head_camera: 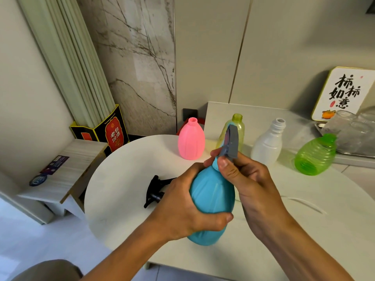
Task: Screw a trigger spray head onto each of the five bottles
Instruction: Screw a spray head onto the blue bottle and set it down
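The left hand [182,207] has its grip closed round the blue bottle [211,201], held tilted above the bench [125,199]; the right hand [249,183] pinches the grey spray head [231,145] at its neck; this looks like the first bottle, mid-threading; next, further turns until snug; pink bottle [191,141], yellow bottle [239,126], white bottle [267,142] and green bottle [314,157] stand uncapped; a black spray head [156,189] lies nearby.

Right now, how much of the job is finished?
None looks fully finished. In hand: the left hand holds the blue bottle while the right hand fits a grey head. Left: pink, yellow, white and green bottles, necks open. Black heads wait.
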`<action>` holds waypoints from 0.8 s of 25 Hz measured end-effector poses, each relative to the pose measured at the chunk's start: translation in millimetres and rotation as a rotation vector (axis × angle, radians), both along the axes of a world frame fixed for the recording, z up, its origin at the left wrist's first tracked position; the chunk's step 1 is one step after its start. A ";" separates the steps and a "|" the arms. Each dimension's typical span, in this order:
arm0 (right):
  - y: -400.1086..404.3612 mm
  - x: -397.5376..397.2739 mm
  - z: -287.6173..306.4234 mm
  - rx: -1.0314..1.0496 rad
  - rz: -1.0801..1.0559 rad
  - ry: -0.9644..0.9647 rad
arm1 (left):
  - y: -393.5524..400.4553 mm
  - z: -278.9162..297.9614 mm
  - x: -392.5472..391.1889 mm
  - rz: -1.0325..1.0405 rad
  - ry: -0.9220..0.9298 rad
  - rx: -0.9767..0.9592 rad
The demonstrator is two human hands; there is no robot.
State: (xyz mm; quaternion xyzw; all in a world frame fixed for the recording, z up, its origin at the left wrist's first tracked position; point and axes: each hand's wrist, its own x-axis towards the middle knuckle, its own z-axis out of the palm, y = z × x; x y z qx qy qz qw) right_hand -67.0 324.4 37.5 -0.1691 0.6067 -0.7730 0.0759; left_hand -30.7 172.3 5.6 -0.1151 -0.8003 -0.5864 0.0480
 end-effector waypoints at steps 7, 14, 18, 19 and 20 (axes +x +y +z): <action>-0.9 -4.3 -3.9 0.048 -0.002 0.111 | 0.7 1.7 -6.3 0.051 0.020 -0.119; -1.0 -11.5 -5.4 0.325 -0.010 0.205 | -18.9 7.5 -16.5 0.276 0.143 -0.267; 17.0 -19.8 -5.5 0.536 -0.031 0.073 | -77.2 19.3 -55.4 0.455 0.112 -0.070; 18.1 -20.2 -5.9 0.554 -0.016 0.048 | -93.1 16.9 -67.1 0.495 0.107 -0.002; 18.5 -19.9 -6.5 0.575 -0.011 0.053 | -107.0 11.5 -78.1 0.532 0.097 0.046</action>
